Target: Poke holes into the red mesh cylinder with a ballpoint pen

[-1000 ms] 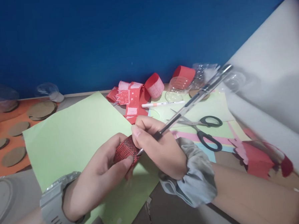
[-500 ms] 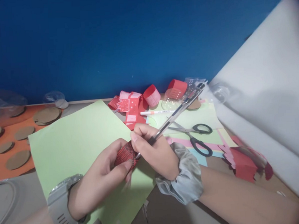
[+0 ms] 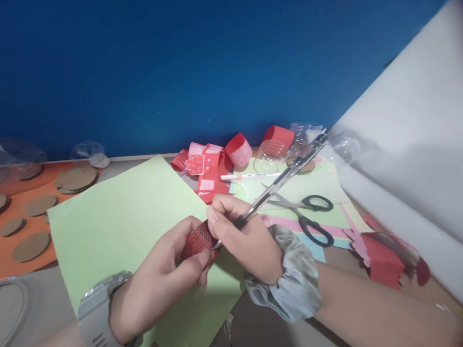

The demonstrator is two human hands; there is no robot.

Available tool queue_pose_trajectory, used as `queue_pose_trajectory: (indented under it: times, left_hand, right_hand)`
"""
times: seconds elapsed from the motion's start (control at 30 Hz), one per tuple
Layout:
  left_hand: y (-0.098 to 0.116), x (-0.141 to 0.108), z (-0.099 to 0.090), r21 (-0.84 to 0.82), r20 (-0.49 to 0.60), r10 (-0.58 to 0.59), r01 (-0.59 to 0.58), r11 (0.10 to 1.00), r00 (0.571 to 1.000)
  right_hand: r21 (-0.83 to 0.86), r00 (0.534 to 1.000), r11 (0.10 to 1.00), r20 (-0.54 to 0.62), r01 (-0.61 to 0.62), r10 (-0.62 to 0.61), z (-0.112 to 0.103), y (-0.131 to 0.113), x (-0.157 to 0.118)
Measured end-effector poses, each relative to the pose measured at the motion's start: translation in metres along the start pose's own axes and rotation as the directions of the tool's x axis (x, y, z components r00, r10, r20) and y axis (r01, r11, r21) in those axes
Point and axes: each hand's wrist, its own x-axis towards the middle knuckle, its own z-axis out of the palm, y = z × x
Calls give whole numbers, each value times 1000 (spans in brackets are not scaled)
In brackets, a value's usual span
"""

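A small red piece with a dark crosshatched pattern (image 3: 197, 240), which looks like paper, is pinched between the thumb and fingers of my left hand (image 3: 165, 273). My right hand (image 3: 248, 237) grips a clear-barrelled ballpoint pen (image 3: 280, 181) in a writing hold. The pen slants up to the right, and its metal tip meets the right side of the red piece. Both hands are above a large light green sheet of paper (image 3: 128, 205). Part of the red piece is hidden by my fingers.
Black-handled scissors (image 3: 315, 226) lie on coloured papers at right, with a white marker (image 3: 249, 176) behind. Red paper rings (image 3: 238, 151) and clear plastic cups stand along the blue wall (image 3: 210, 66). Cardboard discs (image 3: 31, 247) rest on orange paper at left. Red scraps (image 3: 383, 261) lie far right.
The whole view has shifted slightly, so everything sits a little lower and to the right. Both hands keep their hold, and the pen tip stays at the red piece.
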Motion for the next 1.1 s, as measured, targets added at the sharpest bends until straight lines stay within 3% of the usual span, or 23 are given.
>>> queue_pose_trajectory:
  times: [0.17,1.1]
  left_hand:
    - [1,0,0,1,3,7,-7,1000,1000]
    - [0,-1,1,19,-11,-15,15,1000,1000]
  right_hand:
    - [24,999,999,43,27,-29,-1,1,-1]
    - [13,999,999,20,40,-40,1,1,1]
